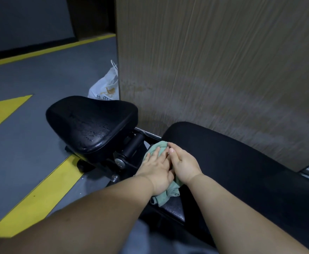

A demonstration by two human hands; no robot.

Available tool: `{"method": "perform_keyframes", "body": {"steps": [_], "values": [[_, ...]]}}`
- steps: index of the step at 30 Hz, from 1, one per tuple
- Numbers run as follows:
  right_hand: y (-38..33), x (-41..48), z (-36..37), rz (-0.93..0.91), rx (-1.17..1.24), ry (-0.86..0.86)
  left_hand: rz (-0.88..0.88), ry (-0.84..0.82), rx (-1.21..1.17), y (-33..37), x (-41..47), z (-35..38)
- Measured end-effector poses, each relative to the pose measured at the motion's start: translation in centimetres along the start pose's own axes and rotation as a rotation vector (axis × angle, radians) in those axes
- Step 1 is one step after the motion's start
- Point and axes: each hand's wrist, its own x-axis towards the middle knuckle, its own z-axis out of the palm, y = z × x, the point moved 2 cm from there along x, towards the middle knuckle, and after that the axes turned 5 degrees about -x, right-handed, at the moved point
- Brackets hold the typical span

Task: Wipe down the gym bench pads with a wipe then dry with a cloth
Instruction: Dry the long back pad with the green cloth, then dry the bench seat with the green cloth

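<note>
A pale green cloth [165, 196] lies on the near-left end of the long black back pad [241, 167]. My left hand [157, 171] presses flat on the cloth with straight fingers. My right hand [184, 165] lies beside it on the cloth, fingers stretched forward, touching the left hand. The black seat pad [91, 123] stands apart to the left, with wet streaks and droplets on its top. No wipe is visible.
A black metal hinge and frame [130, 149] join the two pads. A brown wood-grain panel [214, 61] rises right behind the bench. A white plastic bag [107, 87] sits on the grey floor [22, 147], which has yellow markings.
</note>
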Motion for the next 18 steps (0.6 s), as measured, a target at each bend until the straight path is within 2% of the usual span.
{"method": "perform_keyframes", "body": {"steps": [6, 13, 18], "values": [[-0.6, -4.5, 0.9, -0.014, -0.012, -0.008, 0.029, -0.030, 0.017, 0.1, -3.8, 0.8], [0.4, -8.0, 0.4, 0.047, 0.083, -0.030, 0.089, -0.166, -0.056, 0.3, -6.1, 0.2], [0.4, -8.4, -0.5, 0.053, -0.167, -0.050, 0.140, -0.201, 0.123, -0.5, -7.1, -1.1]]}}
